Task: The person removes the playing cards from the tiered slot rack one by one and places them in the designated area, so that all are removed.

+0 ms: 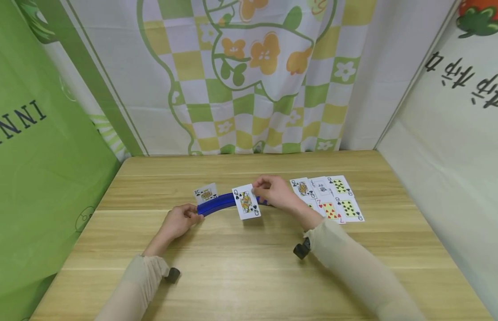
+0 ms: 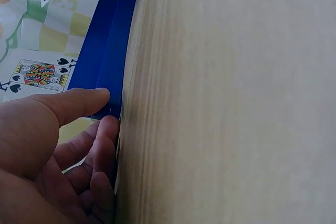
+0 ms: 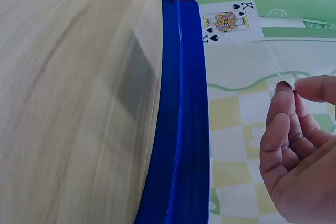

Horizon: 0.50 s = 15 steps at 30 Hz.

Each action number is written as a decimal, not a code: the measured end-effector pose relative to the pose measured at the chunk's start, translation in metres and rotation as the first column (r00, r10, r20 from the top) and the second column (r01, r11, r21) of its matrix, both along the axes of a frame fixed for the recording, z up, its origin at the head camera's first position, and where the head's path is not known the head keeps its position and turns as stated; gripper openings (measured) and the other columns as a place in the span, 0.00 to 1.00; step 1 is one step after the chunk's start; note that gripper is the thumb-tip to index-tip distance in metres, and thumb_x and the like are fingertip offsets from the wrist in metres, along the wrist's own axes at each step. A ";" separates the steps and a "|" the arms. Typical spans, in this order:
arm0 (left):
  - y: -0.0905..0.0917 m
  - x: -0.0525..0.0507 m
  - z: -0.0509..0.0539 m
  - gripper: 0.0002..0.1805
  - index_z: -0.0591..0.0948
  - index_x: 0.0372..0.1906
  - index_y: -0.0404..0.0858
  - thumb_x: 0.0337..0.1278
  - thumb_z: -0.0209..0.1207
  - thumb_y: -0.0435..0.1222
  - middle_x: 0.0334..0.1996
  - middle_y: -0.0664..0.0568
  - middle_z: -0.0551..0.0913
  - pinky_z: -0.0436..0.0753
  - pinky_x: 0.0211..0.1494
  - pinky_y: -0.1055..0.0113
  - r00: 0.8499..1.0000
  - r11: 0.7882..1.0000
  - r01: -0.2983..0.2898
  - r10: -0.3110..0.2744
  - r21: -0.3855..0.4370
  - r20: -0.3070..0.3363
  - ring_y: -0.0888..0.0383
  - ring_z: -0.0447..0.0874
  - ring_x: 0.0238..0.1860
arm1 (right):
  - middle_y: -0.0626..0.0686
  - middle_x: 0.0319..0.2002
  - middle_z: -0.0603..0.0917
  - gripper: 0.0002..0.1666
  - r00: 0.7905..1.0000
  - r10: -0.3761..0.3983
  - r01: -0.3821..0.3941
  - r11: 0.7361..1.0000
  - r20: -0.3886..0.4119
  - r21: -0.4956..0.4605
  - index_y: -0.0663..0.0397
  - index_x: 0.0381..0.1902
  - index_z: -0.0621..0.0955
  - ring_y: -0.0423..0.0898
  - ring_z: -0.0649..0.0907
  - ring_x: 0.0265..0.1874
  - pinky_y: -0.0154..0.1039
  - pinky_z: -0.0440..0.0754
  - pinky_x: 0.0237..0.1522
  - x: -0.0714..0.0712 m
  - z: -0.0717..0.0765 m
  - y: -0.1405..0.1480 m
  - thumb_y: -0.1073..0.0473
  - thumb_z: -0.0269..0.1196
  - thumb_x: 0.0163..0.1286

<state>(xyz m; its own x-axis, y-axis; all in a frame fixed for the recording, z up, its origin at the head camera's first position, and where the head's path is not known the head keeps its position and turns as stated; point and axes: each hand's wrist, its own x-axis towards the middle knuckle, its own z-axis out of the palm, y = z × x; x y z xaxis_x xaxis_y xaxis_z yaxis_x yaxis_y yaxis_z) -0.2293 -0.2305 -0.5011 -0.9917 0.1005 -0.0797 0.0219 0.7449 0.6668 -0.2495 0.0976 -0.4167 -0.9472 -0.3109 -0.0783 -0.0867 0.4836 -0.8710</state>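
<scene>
A curved blue card holder point(image 1: 217, 204) lies on the wooden table. My left hand point(image 1: 178, 221) grips its left end, the thumb point(image 2: 94, 97) on top and a finger against the end. Upright near that end stands a king of spades point(image 1: 206, 193), also visible in the right wrist view. My right hand point(image 1: 279, 194) pinches a queen of spades point(image 1: 246, 202) by its upper right edge, above the middle of the holder. In the right wrist view the pinched card shows edge-on as a thin white line. The holder's right end is partly behind my right hand.
Several playing cards lie face up to the right, among them a queen point(image 1: 302, 189), a joker-like card point(image 1: 322, 186) and a red seven point(image 1: 328, 209). My right forearm partly covers the nearer ones. A patterned curtain point(image 1: 265, 107) hangs behind the wooden table point(image 1: 233, 276).
</scene>
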 end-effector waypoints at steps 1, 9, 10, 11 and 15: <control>0.000 0.000 0.000 0.22 0.83 0.50 0.31 0.58 0.68 0.44 0.31 0.51 0.86 0.75 0.35 0.67 1.000 1.000 -0.001 0.001 0.000 -0.001 0.60 0.76 0.29 | 0.53 0.38 0.86 0.10 1.000 -0.005 0.005 1.000 -0.003 0.001 0.52 0.45 0.82 0.45 0.84 0.29 0.38 0.82 0.30 0.000 0.001 0.002 0.54 0.64 0.69; 0.001 0.000 0.000 0.21 0.83 0.49 0.32 0.58 0.68 0.44 0.30 0.51 0.85 0.74 0.35 0.67 1.000 1.000 -0.007 0.007 0.003 0.008 0.60 0.76 0.28 | 0.54 0.38 0.87 0.10 1.000 -0.020 0.020 1.000 -0.009 0.014 0.54 0.45 0.82 0.45 0.84 0.28 0.38 0.82 0.31 0.004 0.002 0.016 0.56 0.64 0.69; 0.001 0.000 0.001 0.21 0.83 0.49 0.32 0.58 0.68 0.44 0.30 0.51 0.85 0.74 0.34 0.67 1.000 1.000 -0.008 0.008 0.003 0.009 0.60 0.75 0.28 | 0.55 0.38 0.87 0.10 1.000 -0.018 0.019 1.000 -0.011 0.017 0.54 0.45 0.82 0.45 0.84 0.28 0.38 0.82 0.31 0.004 0.003 0.018 0.56 0.63 0.69; 0.001 0.000 0.001 0.21 0.83 0.48 0.32 0.58 0.68 0.44 0.30 0.51 0.85 0.74 0.34 0.67 1.000 1.000 -0.009 0.009 0.003 0.008 0.60 0.75 0.28 | 0.55 0.38 0.88 0.10 1.000 -0.020 0.020 1.000 -0.013 0.018 0.54 0.45 0.82 0.45 0.84 0.28 0.38 0.82 0.31 0.005 0.003 0.019 0.56 0.63 0.69; 0.001 0.000 0.001 0.20 0.83 0.48 0.32 0.58 0.68 0.43 0.30 0.51 0.85 0.74 0.34 0.67 1.000 1.000 -0.006 0.006 -0.001 0.001 0.60 0.76 0.28 | 0.54 0.38 0.88 0.11 1.000 -0.026 0.026 0.999 -0.009 0.030 0.54 0.45 0.82 0.46 0.84 0.29 0.40 0.83 0.32 0.005 0.002 0.027 0.55 0.63 0.70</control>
<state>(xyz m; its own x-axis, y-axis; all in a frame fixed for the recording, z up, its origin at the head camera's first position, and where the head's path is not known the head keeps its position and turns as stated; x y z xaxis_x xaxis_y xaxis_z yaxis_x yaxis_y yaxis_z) -0.2291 -0.2294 -0.4999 -0.9923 0.0944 -0.0805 0.0169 0.7455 0.6663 -0.2441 0.1243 -0.4143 -0.9557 -0.2835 -0.0792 -0.0809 0.5119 -0.8552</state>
